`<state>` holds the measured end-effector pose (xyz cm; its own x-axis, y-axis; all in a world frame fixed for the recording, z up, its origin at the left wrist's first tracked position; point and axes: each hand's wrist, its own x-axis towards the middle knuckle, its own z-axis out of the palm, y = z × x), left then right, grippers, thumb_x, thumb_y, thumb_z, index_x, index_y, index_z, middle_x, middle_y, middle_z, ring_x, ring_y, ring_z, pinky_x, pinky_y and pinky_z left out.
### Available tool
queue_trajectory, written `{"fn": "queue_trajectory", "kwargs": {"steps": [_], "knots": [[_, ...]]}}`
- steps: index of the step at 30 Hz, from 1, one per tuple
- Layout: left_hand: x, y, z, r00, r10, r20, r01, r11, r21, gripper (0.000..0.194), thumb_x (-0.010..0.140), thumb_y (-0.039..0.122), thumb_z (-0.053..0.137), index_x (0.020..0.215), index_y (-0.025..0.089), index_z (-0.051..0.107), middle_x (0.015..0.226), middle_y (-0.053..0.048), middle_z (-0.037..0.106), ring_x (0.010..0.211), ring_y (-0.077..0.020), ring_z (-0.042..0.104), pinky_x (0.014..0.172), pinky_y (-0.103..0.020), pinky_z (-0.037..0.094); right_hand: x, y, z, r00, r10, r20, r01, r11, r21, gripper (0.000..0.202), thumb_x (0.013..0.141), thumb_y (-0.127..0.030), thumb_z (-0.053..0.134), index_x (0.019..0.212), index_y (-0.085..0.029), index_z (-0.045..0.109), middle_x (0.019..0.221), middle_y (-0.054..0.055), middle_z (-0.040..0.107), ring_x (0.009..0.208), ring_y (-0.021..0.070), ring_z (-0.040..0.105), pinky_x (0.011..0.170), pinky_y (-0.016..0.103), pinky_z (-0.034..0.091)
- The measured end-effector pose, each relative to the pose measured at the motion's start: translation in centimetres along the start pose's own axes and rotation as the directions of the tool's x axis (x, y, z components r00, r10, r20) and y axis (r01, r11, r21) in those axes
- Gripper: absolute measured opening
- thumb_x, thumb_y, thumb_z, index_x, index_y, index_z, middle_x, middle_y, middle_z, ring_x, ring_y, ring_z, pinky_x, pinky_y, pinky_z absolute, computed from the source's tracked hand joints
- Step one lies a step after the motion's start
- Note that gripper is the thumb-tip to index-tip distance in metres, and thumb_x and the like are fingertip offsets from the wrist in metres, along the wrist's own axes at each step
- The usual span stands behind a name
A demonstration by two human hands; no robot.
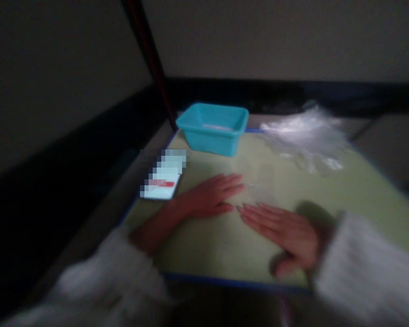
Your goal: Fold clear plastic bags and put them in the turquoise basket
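Note:
My left hand (216,195) lies on the yellow-green table (218,245) with its fingers stretched out to the right, holding nothing. Just right of it, my right hand (279,231) rests flat, fingers pointing left and thumb apart, also holding nothing. The fingertips of the two hands are close together. A faint, thin clear piece (261,188) appears on the tabletop beyond my hands; its outline is hard to make out. Beside my left forearm lies a lit phone (163,179), partly pixelated.
A turquoise plastic basket (213,141) stands at the back of the table, with something pale inside. To its right is a crumpled heap of clear plastic bags (308,136). A dark red pole (150,54) rises behind the basket, in front of the walls.

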<state>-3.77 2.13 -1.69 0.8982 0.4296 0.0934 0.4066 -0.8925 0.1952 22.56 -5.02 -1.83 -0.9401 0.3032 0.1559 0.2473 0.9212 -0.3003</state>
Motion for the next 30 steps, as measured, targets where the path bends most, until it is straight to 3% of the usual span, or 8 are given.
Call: {"fn": "queue_trajectory", "kwargs": {"steps": [7,12,14,16,20,23,26,30], "knots": [[-0.1,0.0,0.1,1.000,-0.019,-0.002,0.019,0.997,-0.074,0.060,0.092,0.043,0.041,0.143,0.014,0.027,0.151,-0.015,0.020,0.141,-0.0233,0.012,0.113,-0.042,0.015,0.0,-0.2,0.1,1.000,0.001,-0.018,-0.001,1.000,-0.017,0.096,0.082,-0.064,0.046,0.147,-0.007,0.004,0.152,0.016,0.014,0.140,0.0257,0.014,0.114,0.040,0.011],[0.1,0.5,-0.6,0.982,-0.138,-0.131,0.068,0.897,-0.436,0.054,0.095,0.041,0.031,0.142,0.015,0.028,0.150,-0.012,0.023,0.140,-0.0200,0.020,0.114,-0.042,0.018,-0.5,0.8,-1.7,0.998,0.030,-0.064,-0.024,0.996,0.083,0.084,0.088,-0.058,0.040,0.148,-0.008,0.008,0.152,0.016,0.016,0.140,0.0269,0.015,0.113,0.044,0.018],[0.6,0.7,-1.1,0.955,-0.235,-0.180,0.063,0.755,-0.652,0.052,0.098,0.039,0.018,0.141,0.014,0.031,0.147,-0.012,0.033,0.136,-0.0196,0.032,0.111,-0.041,0.027,-0.7,1.1,-2.3,0.979,0.139,-0.149,-0.109,0.976,0.191,0.063,0.093,-0.049,0.034,0.145,-0.014,0.027,0.148,0.013,0.032,0.137,0.0244,0.027,0.112,0.042,0.025],[1.1,0.8,-1.5,0.945,-0.280,-0.168,0.035,0.598,-0.800,0.059,0.097,0.036,0.002,0.139,0.009,0.034,0.141,-0.015,0.041,0.130,-0.0205,0.041,0.105,-0.041,0.037,-0.7,1.4,-2.6,0.912,0.323,-0.253,-0.217,0.902,0.373,0.046,0.097,-0.041,0.025,0.130,-0.020,0.049,0.135,0.009,0.052,0.126,0.0217,0.045,0.106,0.039,0.035],[1.9,0.4,-0.8,0.979,-0.200,-0.028,0.047,0.363,-0.931,0.066,0.095,0.033,-0.007,0.137,0.001,0.033,0.138,-0.021,0.042,0.127,-0.0239,0.045,0.099,-0.044,0.040,0.5,1.8,-2.5,0.720,0.637,-0.277,-0.186,0.561,0.807,0.050,0.096,-0.043,0.016,0.095,-0.019,0.060,0.103,0.010,0.069,0.099,0.0224,0.064,0.090,0.040,0.049],[2.2,-0.2,0.7,0.991,-0.128,0.038,0.048,0.080,-0.996,0.064,0.096,0.038,0.004,0.131,0.001,0.043,0.133,-0.022,0.048,0.124,-0.0270,0.048,0.101,-0.045,0.035,1.6,2.3,-2.2,0.746,0.634,-0.204,-0.037,0.345,0.938,0.043,0.094,-0.048,0.030,0.087,-0.018,0.060,0.092,0.009,0.069,0.090,0.0206,0.065,0.086,0.039,0.051],[2.3,-0.6,2.0,0.993,-0.103,0.052,0.026,-0.239,-0.971,0.057,0.096,0.038,0.019,0.119,0.002,0.056,0.122,-0.020,0.059,0.118,-0.0266,0.053,0.104,-0.043,0.028,2.2,3.1,-1.7,0.794,0.583,-0.170,0.028,0.245,0.969,0.041,0.092,-0.051,0.039,0.085,-0.017,0.062,0.088,0.008,0.068,0.086,0.0184,0.064,0.084,0.037,0.050],[2.4,-0.7,2.3,0.995,-0.064,0.074,0.043,-0.382,-0.923,0.050,0.096,0.033,0.025,0.114,0.002,0.061,0.116,-0.017,0.063,0.113,-0.0232,0.056,0.106,-0.039,0.023,2.2,3.8,-1.1,0.828,0.553,-0.092,-0.048,0.233,0.971,0.043,0.092,-0.050,0.042,0.084,-0.015,0.064,0.085,0.007,0.067,0.088,0.0179,0.063,0.087,0.037,0.047]]}}
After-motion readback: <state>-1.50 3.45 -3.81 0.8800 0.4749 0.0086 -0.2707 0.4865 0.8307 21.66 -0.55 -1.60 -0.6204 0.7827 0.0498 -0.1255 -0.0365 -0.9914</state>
